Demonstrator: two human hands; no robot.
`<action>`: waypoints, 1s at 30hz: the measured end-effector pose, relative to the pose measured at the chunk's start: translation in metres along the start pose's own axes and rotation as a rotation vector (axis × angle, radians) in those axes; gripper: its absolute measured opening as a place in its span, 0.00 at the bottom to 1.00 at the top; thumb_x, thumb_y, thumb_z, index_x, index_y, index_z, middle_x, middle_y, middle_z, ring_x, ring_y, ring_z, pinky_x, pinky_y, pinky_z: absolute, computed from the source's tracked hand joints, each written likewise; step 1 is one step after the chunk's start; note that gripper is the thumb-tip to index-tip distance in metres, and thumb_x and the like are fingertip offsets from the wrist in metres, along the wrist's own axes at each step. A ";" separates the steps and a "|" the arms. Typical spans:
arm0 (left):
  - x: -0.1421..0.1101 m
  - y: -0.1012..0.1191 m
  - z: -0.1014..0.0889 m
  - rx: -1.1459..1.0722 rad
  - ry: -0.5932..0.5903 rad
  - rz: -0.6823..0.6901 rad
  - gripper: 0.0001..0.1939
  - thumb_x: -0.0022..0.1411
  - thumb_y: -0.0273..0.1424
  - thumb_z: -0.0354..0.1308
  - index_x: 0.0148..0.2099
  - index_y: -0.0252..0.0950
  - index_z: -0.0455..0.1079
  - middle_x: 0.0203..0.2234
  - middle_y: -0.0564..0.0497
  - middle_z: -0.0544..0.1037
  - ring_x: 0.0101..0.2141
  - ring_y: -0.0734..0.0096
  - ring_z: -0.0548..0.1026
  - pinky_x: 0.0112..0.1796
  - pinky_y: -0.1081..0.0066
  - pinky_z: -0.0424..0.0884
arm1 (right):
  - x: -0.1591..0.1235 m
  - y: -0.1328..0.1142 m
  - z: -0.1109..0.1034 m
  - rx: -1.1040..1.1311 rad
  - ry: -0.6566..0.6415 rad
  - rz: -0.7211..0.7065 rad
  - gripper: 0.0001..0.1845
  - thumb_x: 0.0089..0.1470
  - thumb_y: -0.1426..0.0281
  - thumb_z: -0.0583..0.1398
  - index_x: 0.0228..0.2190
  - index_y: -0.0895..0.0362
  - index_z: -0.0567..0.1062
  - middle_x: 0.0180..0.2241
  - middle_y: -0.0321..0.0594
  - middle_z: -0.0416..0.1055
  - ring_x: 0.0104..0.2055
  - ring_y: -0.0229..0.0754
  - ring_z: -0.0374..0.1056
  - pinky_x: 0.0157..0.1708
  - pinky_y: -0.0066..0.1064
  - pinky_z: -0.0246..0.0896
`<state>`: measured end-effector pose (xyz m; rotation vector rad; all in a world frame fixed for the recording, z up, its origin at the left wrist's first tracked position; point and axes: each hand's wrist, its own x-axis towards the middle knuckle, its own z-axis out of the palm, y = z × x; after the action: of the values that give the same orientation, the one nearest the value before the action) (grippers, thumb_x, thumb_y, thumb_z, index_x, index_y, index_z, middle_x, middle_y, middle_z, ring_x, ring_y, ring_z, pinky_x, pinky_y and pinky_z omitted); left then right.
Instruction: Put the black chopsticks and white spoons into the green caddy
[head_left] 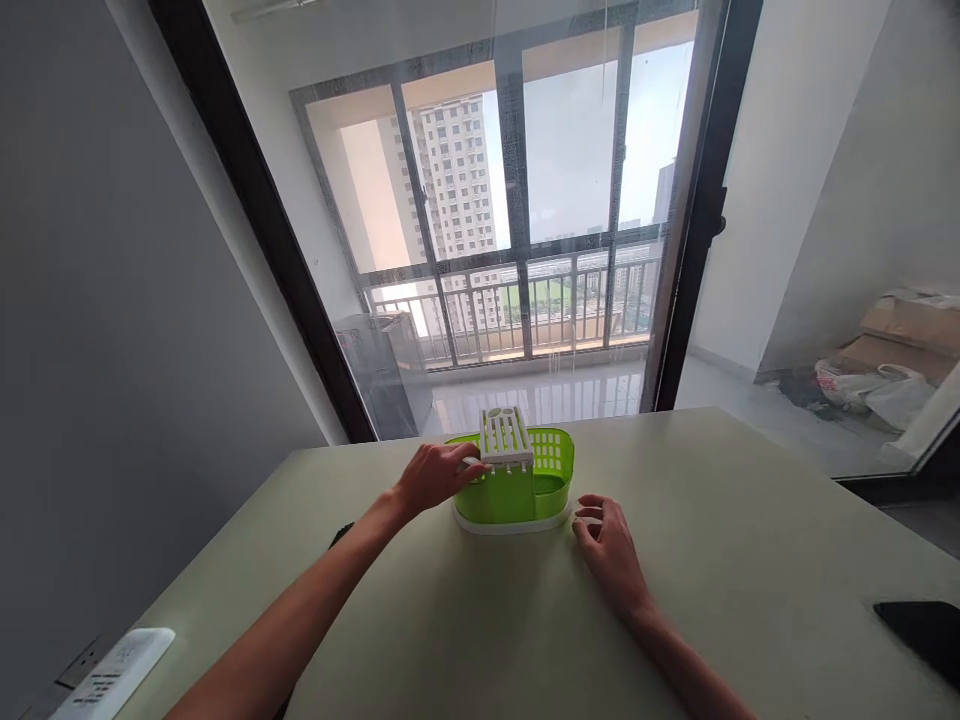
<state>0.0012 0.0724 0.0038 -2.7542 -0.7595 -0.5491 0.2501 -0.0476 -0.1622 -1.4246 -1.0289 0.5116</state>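
One green basket (502,500) on the table (720,560)

The basket stands upright near the far edge of the table; its white base (514,528) rests on the surface, and a white rack (506,436) with slots sits over its middle; the left hand (444,474) holds the rack at its left side, thumb and fingers closed together; the right hand (606,540) is just beside the basket's right end, its fingers bent with a narrow gap; whether it touches, I cannot tell; farther right lies a dark object (922,637); behind stands a big window (517,160).
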 end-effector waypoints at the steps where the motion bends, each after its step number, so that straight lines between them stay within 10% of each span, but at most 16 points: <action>1: -0.002 0.000 0.002 -0.004 0.021 -0.003 0.21 0.74 0.46 0.47 0.44 0.37 0.73 0.35 0.48 0.84 0.30 0.67 0.81 0.28 0.71 0.66 | 0.000 0.000 0.000 0.000 0.000 -0.002 0.13 0.55 0.62 0.58 0.40 0.55 0.71 0.44 0.46 0.70 0.44 0.48 0.73 0.38 0.38 0.73; 23: -0.005 -0.005 -0.004 0.006 0.177 0.079 0.17 0.76 0.41 0.47 0.40 0.37 0.70 0.31 0.51 0.83 0.28 0.72 0.79 0.28 0.73 0.66 | -0.001 -0.004 -0.002 -0.011 -0.023 0.031 0.14 0.54 0.62 0.59 0.41 0.55 0.71 0.45 0.47 0.71 0.44 0.48 0.74 0.38 0.37 0.72; 30: 0.006 -0.016 -0.015 0.046 0.264 -0.160 0.19 0.74 0.41 0.48 0.32 0.37 0.68 0.21 0.54 0.75 0.19 0.78 0.66 0.25 0.74 0.57 | -0.001 -0.005 -0.002 -0.034 -0.032 0.015 0.13 0.55 0.62 0.58 0.41 0.55 0.70 0.45 0.46 0.70 0.43 0.47 0.73 0.38 0.38 0.72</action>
<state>-0.0065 0.0836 0.0216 -2.5234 -0.9178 -0.8937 0.2495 -0.0500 -0.1580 -1.4594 -1.0574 0.5312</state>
